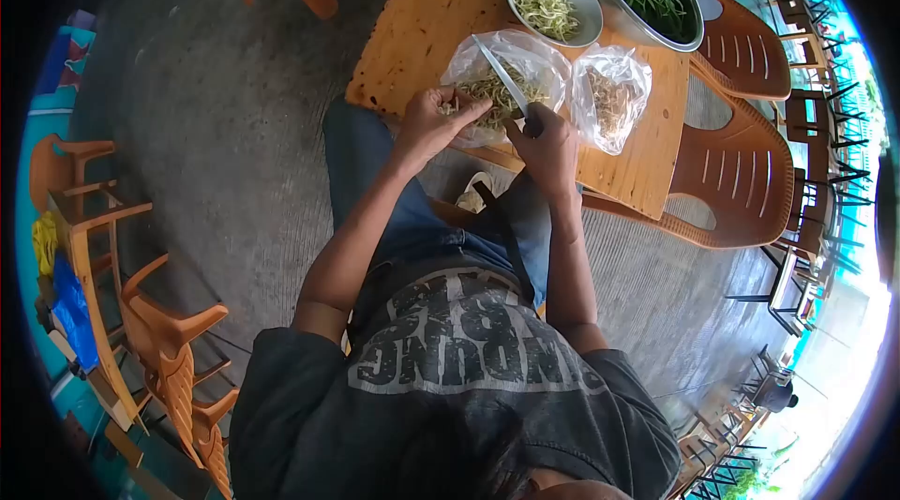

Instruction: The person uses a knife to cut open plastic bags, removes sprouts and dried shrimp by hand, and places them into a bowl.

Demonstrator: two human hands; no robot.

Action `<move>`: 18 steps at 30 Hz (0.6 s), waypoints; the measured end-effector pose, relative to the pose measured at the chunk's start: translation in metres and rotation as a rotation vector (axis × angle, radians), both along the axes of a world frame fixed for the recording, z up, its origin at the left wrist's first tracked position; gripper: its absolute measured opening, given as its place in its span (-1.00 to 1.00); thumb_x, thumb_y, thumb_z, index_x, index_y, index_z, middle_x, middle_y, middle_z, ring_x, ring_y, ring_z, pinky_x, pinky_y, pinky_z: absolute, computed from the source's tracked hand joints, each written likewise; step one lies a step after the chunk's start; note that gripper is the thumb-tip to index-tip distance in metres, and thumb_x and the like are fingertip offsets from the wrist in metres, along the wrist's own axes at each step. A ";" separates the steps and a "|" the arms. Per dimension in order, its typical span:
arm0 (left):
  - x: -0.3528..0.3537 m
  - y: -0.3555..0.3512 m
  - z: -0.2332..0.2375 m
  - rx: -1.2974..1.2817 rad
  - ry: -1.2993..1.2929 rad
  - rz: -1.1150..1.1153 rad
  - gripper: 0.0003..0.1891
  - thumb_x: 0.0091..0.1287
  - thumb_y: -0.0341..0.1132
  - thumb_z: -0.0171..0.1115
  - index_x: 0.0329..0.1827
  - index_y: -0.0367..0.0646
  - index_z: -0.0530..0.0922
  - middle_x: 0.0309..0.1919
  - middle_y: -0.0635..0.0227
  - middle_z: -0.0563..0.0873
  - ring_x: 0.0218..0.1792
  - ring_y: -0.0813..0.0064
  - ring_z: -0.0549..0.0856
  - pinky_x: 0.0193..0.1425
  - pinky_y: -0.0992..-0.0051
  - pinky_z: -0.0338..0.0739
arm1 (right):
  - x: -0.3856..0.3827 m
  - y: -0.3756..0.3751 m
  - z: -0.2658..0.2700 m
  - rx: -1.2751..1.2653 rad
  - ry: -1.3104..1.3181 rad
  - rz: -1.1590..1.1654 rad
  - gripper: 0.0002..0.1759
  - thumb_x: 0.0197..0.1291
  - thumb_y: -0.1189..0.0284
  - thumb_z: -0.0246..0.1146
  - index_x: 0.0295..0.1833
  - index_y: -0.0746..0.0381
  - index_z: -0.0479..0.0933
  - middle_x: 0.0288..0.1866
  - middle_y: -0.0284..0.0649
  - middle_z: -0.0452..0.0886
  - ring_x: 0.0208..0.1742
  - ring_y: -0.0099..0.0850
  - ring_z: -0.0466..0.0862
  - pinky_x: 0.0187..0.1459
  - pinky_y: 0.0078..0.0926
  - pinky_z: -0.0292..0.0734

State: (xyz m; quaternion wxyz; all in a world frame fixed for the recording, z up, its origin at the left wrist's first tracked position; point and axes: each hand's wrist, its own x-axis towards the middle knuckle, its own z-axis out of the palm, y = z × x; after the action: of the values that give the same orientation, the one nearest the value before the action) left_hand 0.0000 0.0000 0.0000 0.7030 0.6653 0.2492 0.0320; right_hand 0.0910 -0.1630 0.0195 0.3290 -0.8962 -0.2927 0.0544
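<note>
My right hand point(546, 149) is closed round the dark handle of a knife point(503, 75), its blade slanting up and left over an open clear plastic bag point(459, 64) of bean sprouts point(506, 92). At the bag's left edge, my left hand point(436, 125) has its fingers curled and its thumb stretched toward the sprouts. A few pale sprouts show between those fingers. Just right of the knife lies a second plastic bag point(639, 88) with brownish, thread-like trimmings point(609, 106). Behind the bags, a white bowl point(591, 8) holds pale bean sprouts.
A metal bowl point(689, 43) of green leafy stems stands at the back right of the wooden table point(412, 31). Brown plastic chairs point(736, 172) line its right side. More chairs point(173, 341) and a blue plastic bag point(70, 308) are at the left.
</note>
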 end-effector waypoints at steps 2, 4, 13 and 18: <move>0.001 -0.001 -0.003 -0.027 0.016 -0.005 -0.78 0.26 -0.23 0.31 -0.26 -0.24 0.67 -0.42 0.44 0.69 -0.40 0.73 0.62 -0.31 0.69 0.50 | 0.000 -0.001 0.000 0.086 0.035 0.024 -0.71 0.00 0.32 0.39 -0.36 0.35 0.56 -0.65 -0.11 0.51 -0.66 -0.37 0.47 -0.55 -0.38 0.34; 0.006 -0.006 0.003 -0.065 -0.006 -0.012 -0.78 0.27 -0.23 0.30 -0.27 -0.24 0.67 -0.42 0.45 0.68 -0.39 0.76 0.61 -0.32 0.72 0.49 | 0.002 0.001 0.008 0.158 0.025 -0.004 -0.71 0.00 0.33 0.40 -0.37 0.36 0.56 -0.65 -0.12 0.51 -0.67 -0.37 0.46 -0.56 -0.40 0.33; 0.009 -0.004 -0.004 0.007 -0.067 -0.025 -0.80 0.29 -0.24 0.27 -0.24 -0.22 0.66 -0.39 0.47 0.69 -0.37 0.75 0.60 -0.30 0.70 0.46 | 0.007 0.004 0.009 0.196 0.012 -0.030 -0.68 0.00 0.31 0.41 -0.42 0.38 0.56 -0.66 -0.15 0.52 -0.69 -0.39 0.44 -0.55 -0.42 0.35; 0.007 -0.006 -0.002 -0.022 -0.058 -0.019 -0.81 0.30 -0.26 0.26 -0.23 -0.22 0.66 -0.39 0.49 0.68 -0.38 0.75 0.58 -0.28 0.70 0.46 | 0.003 -0.001 0.008 0.081 0.015 -0.026 -0.68 -0.01 0.31 0.42 -0.41 0.38 0.56 -0.65 -0.14 0.53 -0.67 -0.37 0.47 -0.54 -0.41 0.37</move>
State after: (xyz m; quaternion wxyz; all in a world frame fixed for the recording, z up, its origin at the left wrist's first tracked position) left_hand 0.0068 -0.0057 -0.0017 0.7174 0.6587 0.2229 0.0421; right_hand 0.0940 -0.1641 0.0277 0.3676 -0.8855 -0.2806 0.0449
